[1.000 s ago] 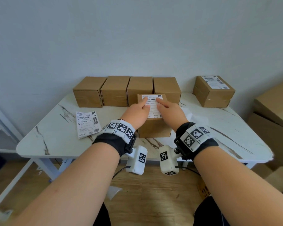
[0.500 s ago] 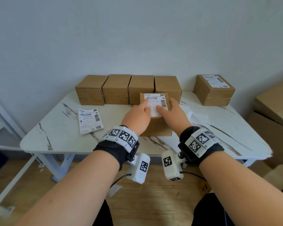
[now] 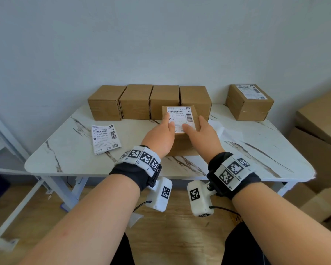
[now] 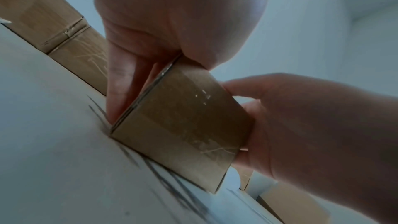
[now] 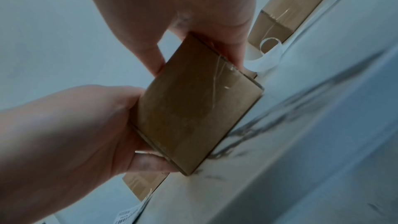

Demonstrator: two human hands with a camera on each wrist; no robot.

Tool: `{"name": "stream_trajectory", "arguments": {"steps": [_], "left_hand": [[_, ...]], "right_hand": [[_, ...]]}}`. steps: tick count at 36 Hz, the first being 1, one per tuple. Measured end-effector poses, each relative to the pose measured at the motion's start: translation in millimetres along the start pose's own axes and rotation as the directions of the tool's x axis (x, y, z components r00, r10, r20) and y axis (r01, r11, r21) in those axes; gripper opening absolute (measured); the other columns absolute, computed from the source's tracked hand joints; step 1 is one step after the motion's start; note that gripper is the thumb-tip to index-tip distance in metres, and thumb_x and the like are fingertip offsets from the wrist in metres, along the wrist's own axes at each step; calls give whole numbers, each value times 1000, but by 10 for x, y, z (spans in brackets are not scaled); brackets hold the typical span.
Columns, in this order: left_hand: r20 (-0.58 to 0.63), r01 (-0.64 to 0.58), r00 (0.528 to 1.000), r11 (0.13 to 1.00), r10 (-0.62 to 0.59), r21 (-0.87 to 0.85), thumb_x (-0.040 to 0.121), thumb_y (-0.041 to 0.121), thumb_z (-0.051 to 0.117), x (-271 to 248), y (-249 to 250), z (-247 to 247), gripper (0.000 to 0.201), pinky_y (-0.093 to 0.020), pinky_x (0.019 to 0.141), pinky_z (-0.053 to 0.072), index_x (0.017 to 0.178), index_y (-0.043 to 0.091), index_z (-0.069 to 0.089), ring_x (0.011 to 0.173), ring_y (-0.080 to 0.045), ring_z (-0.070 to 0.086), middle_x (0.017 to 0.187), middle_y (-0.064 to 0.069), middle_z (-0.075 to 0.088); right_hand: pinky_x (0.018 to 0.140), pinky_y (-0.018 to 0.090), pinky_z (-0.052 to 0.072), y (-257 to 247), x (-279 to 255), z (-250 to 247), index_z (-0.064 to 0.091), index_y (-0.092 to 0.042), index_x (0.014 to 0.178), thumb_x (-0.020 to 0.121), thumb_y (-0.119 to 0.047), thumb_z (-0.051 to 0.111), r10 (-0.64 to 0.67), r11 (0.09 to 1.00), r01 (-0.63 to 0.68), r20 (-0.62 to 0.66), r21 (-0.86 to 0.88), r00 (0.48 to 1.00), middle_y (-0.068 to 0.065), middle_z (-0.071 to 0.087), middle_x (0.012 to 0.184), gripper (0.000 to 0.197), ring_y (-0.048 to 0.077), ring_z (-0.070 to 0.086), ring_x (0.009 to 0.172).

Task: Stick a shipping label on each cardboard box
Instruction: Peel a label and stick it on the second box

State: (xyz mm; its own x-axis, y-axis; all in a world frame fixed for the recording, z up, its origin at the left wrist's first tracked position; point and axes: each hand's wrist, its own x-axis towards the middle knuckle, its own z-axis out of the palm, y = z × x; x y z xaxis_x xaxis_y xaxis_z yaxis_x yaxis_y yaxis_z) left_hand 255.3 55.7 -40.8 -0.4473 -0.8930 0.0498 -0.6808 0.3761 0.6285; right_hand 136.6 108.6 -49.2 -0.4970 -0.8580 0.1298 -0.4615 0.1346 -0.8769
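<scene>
A small cardboard box [image 3: 182, 145] stands mid-table with a white shipping label [image 3: 179, 116] stuck flat on its top. My left hand [image 3: 165, 127] grips its left side, thumb lying on the label's left edge. My right hand [image 3: 194, 129] grips the right side, thumb on the label's lower right part. The left wrist view shows my left hand [image 4: 129, 83] with fingers running down the box [image 4: 181, 125] wall. In the right wrist view my right hand [image 5: 200, 28] clasps the box [image 5: 193, 111] from above. A stack of loose labels [image 3: 105, 138] lies to the left.
Several plain boxes [image 3: 136, 102] line the wall behind. A labelled box [image 3: 248, 102] stands at the back right of the marble table [image 3: 65, 159]. Peeled backing paper [image 3: 227, 132] lies right of my hands. Large cartons [image 3: 317, 131] stand on the floor at right.
Both hands slid from pressing the label's middle with the forefingers outward and toward me, and now clasp the box's two sides. The label stays stuck on top.
</scene>
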Motion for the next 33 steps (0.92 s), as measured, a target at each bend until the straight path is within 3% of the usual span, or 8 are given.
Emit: {"name": "stream_trajectory", "arguments": {"steps": [3, 8, 15, 20, 23, 25, 28, 33], "left_hand": [[-9, 5, 1000, 1000, -5, 28, 104, 36, 16, -7, 12, -3, 52, -36, 81, 47, 154, 26, 8, 99, -24, 59, 133, -10, 56], [-14, 7, 1000, 999, -6, 47, 104, 36, 15, -12, 23, 2, 51, -33, 72, 43, 154, 26, 8, 85, -22, 56, 126, -12, 60], [-30, 4, 1000, 998, -2, 69, 104, 36, 14, 6, -6, 15, 52, -33, 63, 42, 154, 24, 9, 76, -22, 58, 100, -10, 64], [-13, 48, 999, 999, -48, 12, 105, 34, 16, 10, 39, -16, 55, -38, 81, 48, 154, 16, -2, 99, -27, 61, 127, -15, 59], [7, 140, 990, 989, -140, -54, 104, 36, 18, 41, 61, -46, 59, -38, 85, 45, 153, 9, -2, 110, -31, 58, 136, -18, 52], [3, 147, 989, 987, -148, -71, 103, 40, 19, 58, 54, -46, 57, -39, 91, 45, 151, 9, 15, 114, -31, 55, 139, -16, 49], [-32, 107, 993, 990, -111, -92, 101, 46, 20, 74, 54, -27, 52, -40, 84, 50, 129, 10, 45, 96, -26, 59, 118, -11, 61], [-133, -32, 991, 987, 11, -158, 100, 46, 26, 115, 287, -67, 45, -39, 84, 51, 126, 17, 48, 98, -20, 60, 120, -1, 62]], "right_hand": [[73, 21, 48, 20, -57, 36, 49, -19, 125, 85, -42, 62, -19, 999, 20, -10, 36, 1000, -5, 62, 115, 48, 10, 61, 99], [73, 16, 45, 13, -88, 19, 44, -25, 111, 87, -33, 64, -27, 995, 27, 0, 91, 1000, -15, 60, 103, 32, 0, 58, 93], [90, 24, 41, 0, -64, 8, 38, -15, 142, 99, -17, 42, 57, 986, -59, 18, 159, 998, -4, 56, 129, 43, 17, 52, 118], [112, 32, 31, 16, -61, -1, 27, -15, 151, 103, -19, 33, 103, 972, -100, -3, 211, 995, 0, 42, 147, 49, 17, 41, 132], [96, 34, 42, 27, -30, 0, 47, -15, 133, 102, -23, 31, 131, 972, -126, -12, 199, 991, 3, 56, 131, 36, 22, 52, 116], [81, 32, 43, 20, -13, -10, 46, -14, 127, 101, -28, 34, 170, 966, -164, -10, 201, 985, 3, 59, 114, 32, 21, 55, 99], [74, 29, 44, 15, 20, -33, 41, -16, 119, 100, -29, 42, 179, 960, -166, -38, 227, 983, 3, 58, 112, 24, 17, 57, 95], [60, 18, 38, -99, 102, -260, 44, -14, 117, 98, -25, 47, 115, 949, -52, -189, 310, 975, -9, 53, 91, 22, 1, 52, 78]]}}
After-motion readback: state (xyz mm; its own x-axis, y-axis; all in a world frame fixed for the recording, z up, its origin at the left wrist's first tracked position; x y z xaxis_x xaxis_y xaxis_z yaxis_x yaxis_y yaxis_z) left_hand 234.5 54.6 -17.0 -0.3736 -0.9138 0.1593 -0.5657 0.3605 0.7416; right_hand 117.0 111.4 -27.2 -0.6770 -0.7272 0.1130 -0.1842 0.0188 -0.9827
